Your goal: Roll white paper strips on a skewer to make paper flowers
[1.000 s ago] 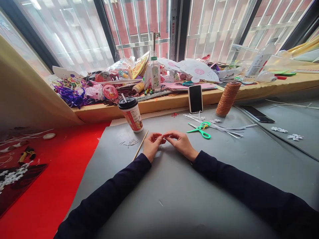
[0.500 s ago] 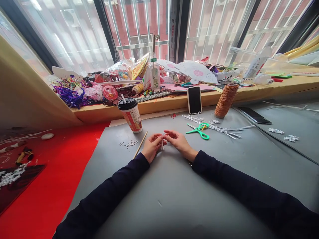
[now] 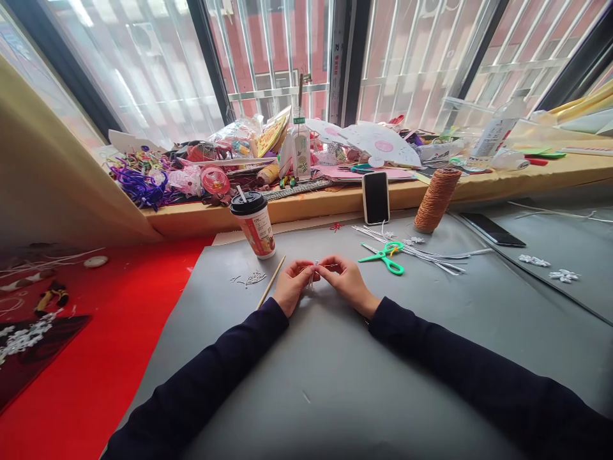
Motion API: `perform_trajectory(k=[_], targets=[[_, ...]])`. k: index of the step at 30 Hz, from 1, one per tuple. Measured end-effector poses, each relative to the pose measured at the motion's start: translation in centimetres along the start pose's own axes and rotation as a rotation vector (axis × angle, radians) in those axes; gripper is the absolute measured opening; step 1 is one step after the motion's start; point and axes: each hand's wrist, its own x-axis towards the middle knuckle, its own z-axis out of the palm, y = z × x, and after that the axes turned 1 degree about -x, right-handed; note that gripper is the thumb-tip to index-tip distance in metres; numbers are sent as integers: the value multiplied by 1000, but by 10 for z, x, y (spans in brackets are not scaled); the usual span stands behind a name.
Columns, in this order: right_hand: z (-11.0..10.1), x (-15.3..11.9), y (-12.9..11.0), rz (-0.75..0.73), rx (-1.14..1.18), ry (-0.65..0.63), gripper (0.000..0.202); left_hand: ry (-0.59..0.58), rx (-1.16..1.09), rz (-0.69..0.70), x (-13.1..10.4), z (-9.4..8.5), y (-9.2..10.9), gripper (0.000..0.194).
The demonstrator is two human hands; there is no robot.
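Both my hands meet over the grey table mat (image 3: 306, 358). Between the fingertips is a small piece of white cord (image 3: 311, 279), its loose ends hanging down. My left hand (image 3: 292, 285) pinches it from the left. With thumb and forefinger together, my right hand (image 3: 345, 279) grips it at the top from the right. The fingers hide most of the cord's shape. A thin wooden stick (image 3: 271, 282) lies beside my left hand, and short white cord scraps (image 3: 254, 277) lie left of it. Green-handled scissors (image 3: 389, 258) rest open to the right of my right hand.
Behind the hands stand a paper cup (image 3: 255, 227), a propped phone (image 3: 376, 199) and a spool of brown cord (image 3: 437, 200). White cord lengths (image 3: 438, 259) lie near the scissors. Knotted white snowflake shapes (image 3: 565, 276) and a flat phone (image 3: 494, 229) are at right. Craft materials crowd the sill (image 3: 201, 219).
My right fingertips have come closer to the left ones and now press together at the cord's top. The whole view has shifted slightly, moving the scene a little down and right.
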Motion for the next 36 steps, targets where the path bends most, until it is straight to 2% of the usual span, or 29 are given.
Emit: perform_trajectory(k=[3,6,14,22,30,33,36], targets=[[1,-2,-1,-60,-45,31,24,35,79,106,-1,2,0,26],[1,-3,-1,-105,-76,20,22,86,47,171,-2,4,-2,26],[0,-2,-1,-141,-93,-8,21,82,3,166,-3,5,-2,25],[-2,-4,-2,-138,-135,-8,22,49,236,282,1,-1,-2,26],[-6,-4,-3,-172,-167,-23,20,10,247,227,2,-1,-1,26],[-7,-2,-1,-125,-100,-58,21,3,306,236,4,-3,-2,24],[-9,1,4,-10,-4,-174,21,9,435,245,6,-6,-3,21]])
